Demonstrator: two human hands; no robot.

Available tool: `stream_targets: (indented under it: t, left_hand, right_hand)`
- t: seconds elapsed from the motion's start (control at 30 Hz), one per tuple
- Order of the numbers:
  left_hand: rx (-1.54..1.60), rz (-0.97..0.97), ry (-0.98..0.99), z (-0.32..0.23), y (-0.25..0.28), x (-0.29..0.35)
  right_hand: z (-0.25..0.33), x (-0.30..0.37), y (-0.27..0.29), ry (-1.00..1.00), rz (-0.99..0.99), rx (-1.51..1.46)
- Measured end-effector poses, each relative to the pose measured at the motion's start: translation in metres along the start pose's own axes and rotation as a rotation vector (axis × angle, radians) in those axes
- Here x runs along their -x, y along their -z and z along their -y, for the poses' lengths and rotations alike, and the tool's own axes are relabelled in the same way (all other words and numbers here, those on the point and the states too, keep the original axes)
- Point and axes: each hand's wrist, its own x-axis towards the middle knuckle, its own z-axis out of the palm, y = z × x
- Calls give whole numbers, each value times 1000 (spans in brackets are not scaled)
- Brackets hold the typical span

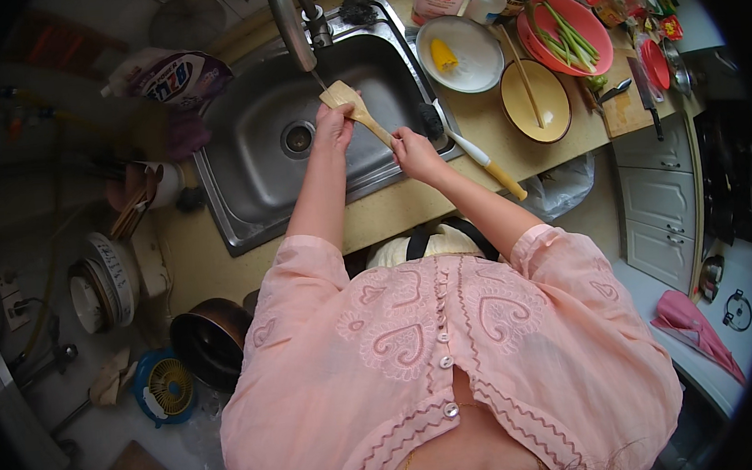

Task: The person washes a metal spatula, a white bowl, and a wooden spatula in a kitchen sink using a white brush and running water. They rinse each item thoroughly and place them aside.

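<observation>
A wooden spatula (375, 131) is held in both hands over the steel sink (256, 174). My left hand (334, 125) is closed round it just below the flat blade, with the thumb on top. My right hand (416, 155) grips the end of the handle near the sink's right rim. Directly above the blade hangs the faucet (291, 30), and a thin stream of water seems to run from it onto the wood. Beneath my left hand shows the round drain (298, 139). A brush with a white and yellow handle (481, 160) lies right of my right hand.
Right of the sink stand a white bowl with something yellow (473, 68), a yellow bowl with chopsticks (526, 121) and a pink basin of green stalks (604, 40). Farther right, a knife (645, 94) lies on a cutting board (627, 114). A purple detergent bag (138, 72) sits left.
</observation>
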Motion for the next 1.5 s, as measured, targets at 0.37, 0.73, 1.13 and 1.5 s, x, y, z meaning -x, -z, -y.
stream_targets:
  t: [0.37, 0.73, 1.13, 1.5]
  left_hand:
    - [-85, -43, -116, -11, -4, -4]
    - [-11, -200, 32, -29, -4, -3]
    - [-67, -107, 10, -42, -10, -8]
    - [-95, -14, 21, -42, -7, 0]
  right_hand:
    - [1, 1, -13, 134, -2, 27]
    - [9, 18, -12, 147, 16, 84]
    - [2, 20, -11, 183, -108, 46]
    - [-1, 16, 3, 44, -42, -96]
